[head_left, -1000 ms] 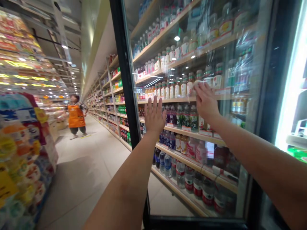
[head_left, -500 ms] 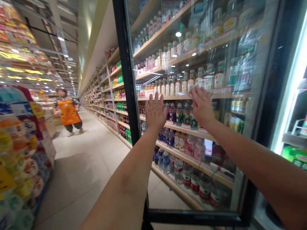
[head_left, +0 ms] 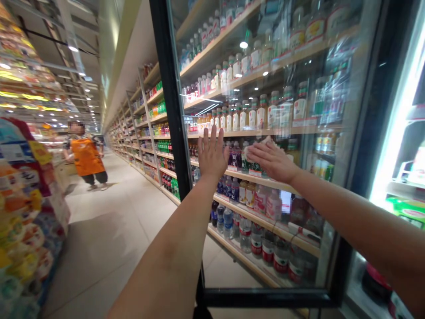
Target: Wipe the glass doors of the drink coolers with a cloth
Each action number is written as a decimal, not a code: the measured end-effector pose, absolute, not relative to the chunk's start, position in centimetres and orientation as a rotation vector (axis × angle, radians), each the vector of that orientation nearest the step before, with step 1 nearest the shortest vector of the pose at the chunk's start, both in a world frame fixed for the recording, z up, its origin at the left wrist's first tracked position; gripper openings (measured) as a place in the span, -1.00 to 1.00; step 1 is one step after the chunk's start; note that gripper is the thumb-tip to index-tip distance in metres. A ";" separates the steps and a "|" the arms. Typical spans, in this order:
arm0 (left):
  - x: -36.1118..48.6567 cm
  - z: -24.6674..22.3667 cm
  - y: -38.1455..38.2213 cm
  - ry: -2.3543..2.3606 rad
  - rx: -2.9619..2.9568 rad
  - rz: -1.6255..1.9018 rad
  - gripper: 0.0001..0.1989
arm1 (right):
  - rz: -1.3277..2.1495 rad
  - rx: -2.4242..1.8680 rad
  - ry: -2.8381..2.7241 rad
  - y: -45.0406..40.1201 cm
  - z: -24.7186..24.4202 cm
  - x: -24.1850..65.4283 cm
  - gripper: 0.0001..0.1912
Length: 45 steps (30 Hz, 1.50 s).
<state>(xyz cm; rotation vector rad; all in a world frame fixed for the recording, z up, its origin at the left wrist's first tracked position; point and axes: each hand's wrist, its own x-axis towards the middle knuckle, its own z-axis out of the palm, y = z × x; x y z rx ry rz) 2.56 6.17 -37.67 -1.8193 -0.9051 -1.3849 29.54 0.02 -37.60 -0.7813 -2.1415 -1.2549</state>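
left hand [head_left: 211, 158], right hand [head_left: 272, 160], both open, on glass cooler door [head_left: 172, 88]

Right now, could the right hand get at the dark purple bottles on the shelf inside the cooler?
Probably not. The right hand lies against the outside of the glass cooler door, which looks shut, and the dark purple bottles stand behind that pane, so the glass blocks the way.

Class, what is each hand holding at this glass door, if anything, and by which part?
The left hand holds nothing. The right hand seems to press a pale cloth against the glass door under its fingers.
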 end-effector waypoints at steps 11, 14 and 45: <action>2.5 -37.7 6.3 -0.872 -1.843 -1.418 -0.39 | -1.219 -0.915 -2.049 -0.3 -36.3 29.6 -0.37; 2.6 -37.7 6.4 -0.861 -1.835 -1.426 -0.39 | -1.176 -0.989 -1.810 -0.1 -35.7 29.5 -0.38; 2.4 -37.4 6.0 -0.884 -1.883 -1.438 -0.38 | -1.063 -0.968 -1.906 0.5 -37.9 24.1 -0.38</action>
